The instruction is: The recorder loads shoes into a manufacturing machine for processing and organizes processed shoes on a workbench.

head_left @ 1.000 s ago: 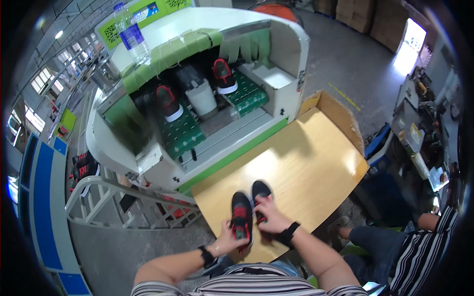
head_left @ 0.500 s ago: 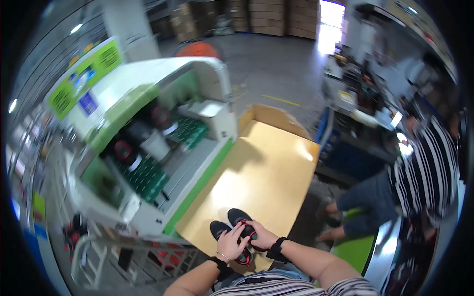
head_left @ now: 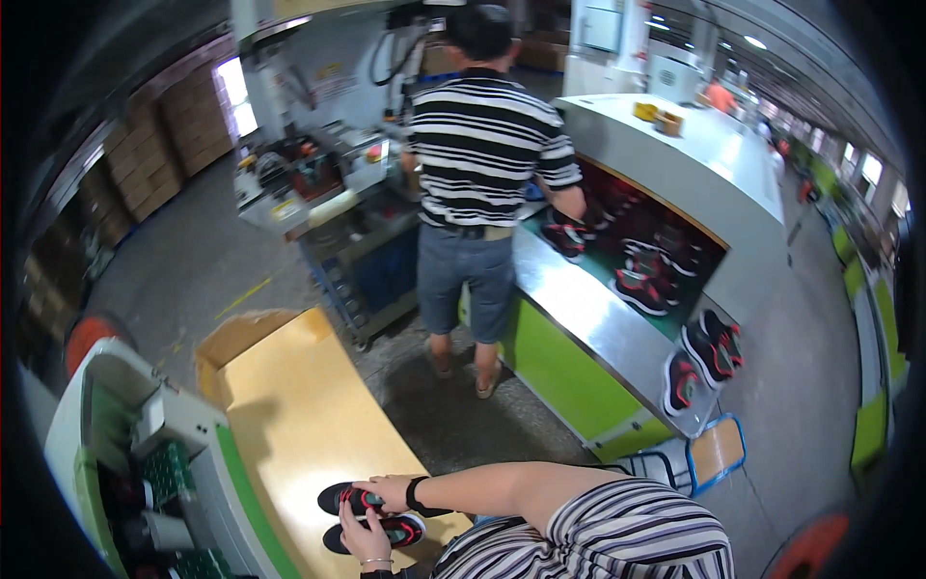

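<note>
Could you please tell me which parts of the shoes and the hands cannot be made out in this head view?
- Near shoe: its middle is hidden under the left hand.
- Far shoe: the right hand covers one end.
- Whether either hand grips or only rests on a shoe: fingers too small to tell.
- Left forearm: cut off by the lower edge.
- Wooden table: its near end is hidden by the striped sleeve.

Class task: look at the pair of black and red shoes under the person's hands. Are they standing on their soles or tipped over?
On their soles. The shoes lie side by side on the yellow tabletop, openings and uppers facing up, with the right hand and left hand resting on them.
</note>
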### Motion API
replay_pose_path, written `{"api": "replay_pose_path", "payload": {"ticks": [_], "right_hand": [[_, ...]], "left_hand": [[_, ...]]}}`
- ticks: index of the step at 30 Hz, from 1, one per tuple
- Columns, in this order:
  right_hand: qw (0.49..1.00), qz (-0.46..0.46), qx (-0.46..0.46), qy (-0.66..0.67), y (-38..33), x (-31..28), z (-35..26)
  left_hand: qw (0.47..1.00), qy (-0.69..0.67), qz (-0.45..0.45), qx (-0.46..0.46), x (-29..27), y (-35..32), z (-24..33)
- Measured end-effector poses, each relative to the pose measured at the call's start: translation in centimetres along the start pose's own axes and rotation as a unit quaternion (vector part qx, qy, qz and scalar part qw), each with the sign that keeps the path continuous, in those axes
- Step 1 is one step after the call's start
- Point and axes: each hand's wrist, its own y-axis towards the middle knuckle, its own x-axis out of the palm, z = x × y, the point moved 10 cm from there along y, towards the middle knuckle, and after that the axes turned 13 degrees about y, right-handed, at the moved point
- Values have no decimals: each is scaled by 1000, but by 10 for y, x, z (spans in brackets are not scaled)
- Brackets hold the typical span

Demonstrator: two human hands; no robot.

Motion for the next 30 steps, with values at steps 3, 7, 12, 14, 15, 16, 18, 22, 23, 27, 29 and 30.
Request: {"api": "replay_pose_path", "payload": {"ticks": [3,7,12,14,15,16,18,22,23,27,29,30], "right_hand": [[1000,19,-8,-21,-6,-6,-9],[998,43,33,-23,-20,-16,-6],[997,48,52,-23,-24,-15,-12],[998,19,44,-31,-16,2,-24],[998,37,43,-32,-19,-2,-21],[997,51,40,-35,-21,-6,-18],[998,58,23,-16,-25,-14,-14],[999,29,3,-22,-14,-3,-14],[1000,18,1,-20,-18,0,-24],[996,22,-86,10,-20,-14,-16],[996,42,-78,-2,-32,-24,-23],[997,39,-61,-26,-27,-26,-20]], "left_hand": [[1000,-2,-10,-2,5,1,-3],[999,-14,-26,45,8,3,9],[998,14,-38,54,7,1,7],[999,8,-26,22,-1,-6,-13],[999,14,-30,39,2,-4,-9],[998,20,-32,53,4,-2,-5],[997,6,-35,68,9,3,3],[998,27,-19,48,-1,-3,-5],[999,32,-17,35,-6,-6,-10],[997,9,-49,51,-13,-4,10],[997,34,-20,66,-10,-4,13],[997,44,-31,55,-10,-3,13]]}}
